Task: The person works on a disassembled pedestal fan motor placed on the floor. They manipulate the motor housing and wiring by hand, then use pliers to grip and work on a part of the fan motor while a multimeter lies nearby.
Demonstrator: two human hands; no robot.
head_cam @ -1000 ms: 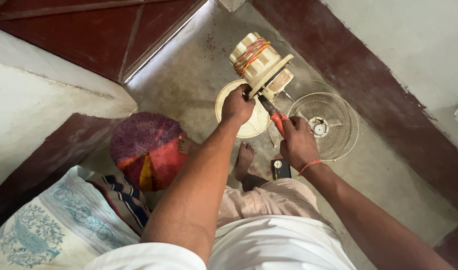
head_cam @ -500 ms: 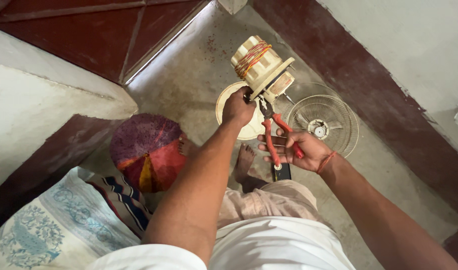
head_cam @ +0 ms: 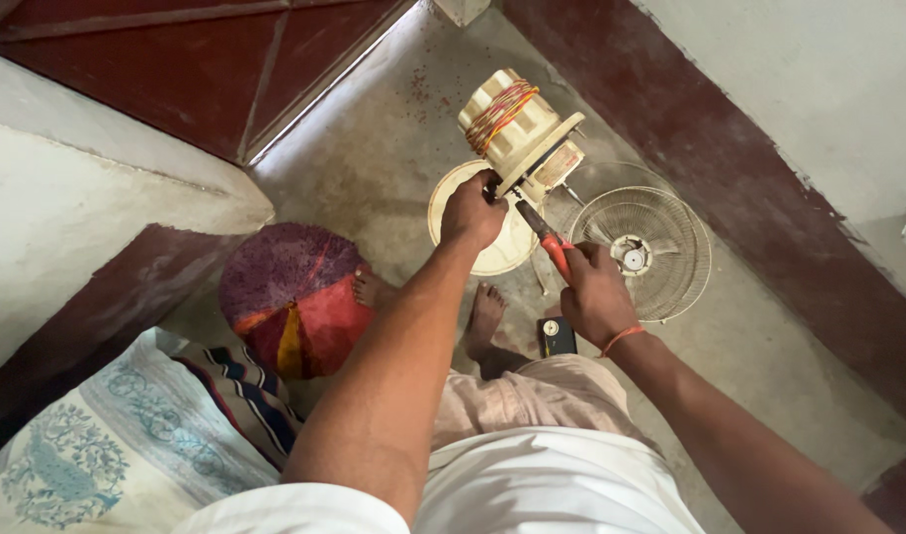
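Hands work close together over a concrete floor (head_cam: 374, 148). The left hand (head_cam: 473, 213) is closed around the lower edge of a cream fan motor (head_cam: 520, 131), holding it up tilted, its round housing pointing up and away; red and yellow windings show in a band round the housing. The right hand (head_cam: 593, 293) is closed on the red handles of pliers (head_cam: 542, 229), whose dark nose points up-left and meets the underside of the motor just beside the left hand's fingers. Whether the nose pinches anything cannot be made out. An orange thread (head_cam: 623, 338) circles the right wrist.

Below the motor, on the floor, lies a cream round disc (head_cam: 453, 213), partly hidden by the left hand. To its right rests a wire fan guard (head_cam: 660, 247) with a pale hub in the middle, and a second guard's rim shows behind it. A small dark box (head_cam: 557, 336) with a round mark sits on the floor near the right wrist. Bare feet (head_cam: 484, 316) rest between the disc and the person's lap. Left of the feet is a round woven mat (head_cam: 285, 292) in purple, red and yellow, and next to it a blue-patterned cloth (head_cam: 97, 455) with a striped piece on top.
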